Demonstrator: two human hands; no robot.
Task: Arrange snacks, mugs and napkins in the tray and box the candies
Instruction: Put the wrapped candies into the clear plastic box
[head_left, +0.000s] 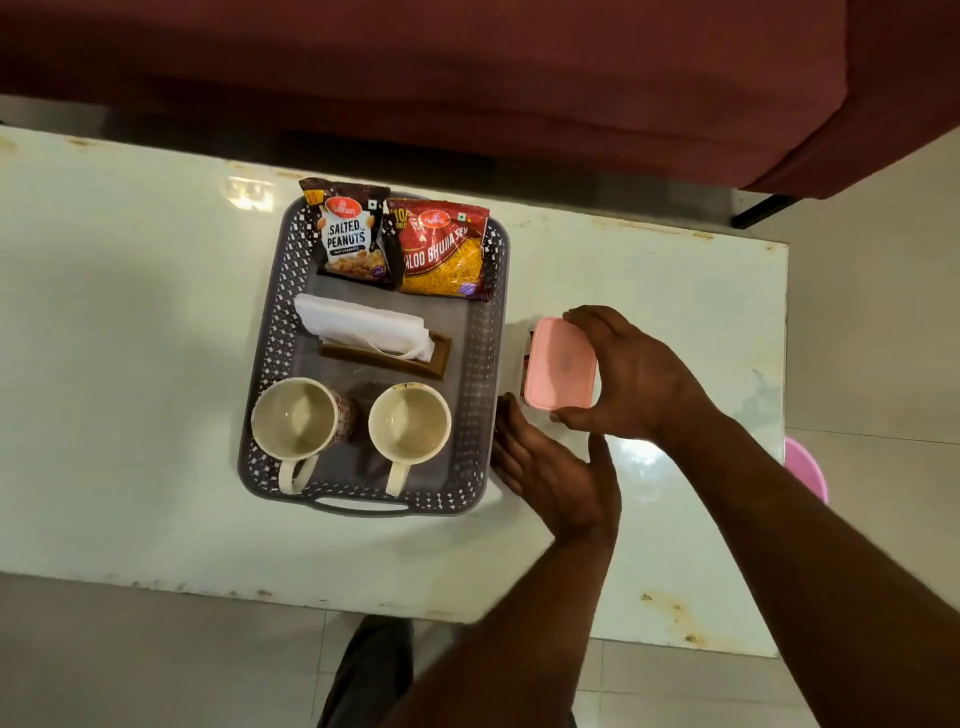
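The pink lid (561, 364) lies over the candy box (525, 364), just beside the right wall of the tray (496, 332), near the middle of the bench (130, 338). Its long axis runs from the near edge of the bench to the far edge, a little tilted. The right hand (631, 374) holds the lid, the grip pinching its far and near short ends between fingers and thumb. The left hand (553, 475) is close below it, the grip spread flat, fingers next to the near right corner of the tray; if it touches the tray, one cannot tell.

Inside the tray, two mugs (296, 421) stand at the near end with handles toward the near edge, the napkins (363, 325) in their holder (387, 358) lie across the middle, and the peanuts packet (350, 234) and the bhujia packet (441, 249) lean at the far end. Right of the box the bench is free up to its right edge; left of the tray it is also wide and bare.
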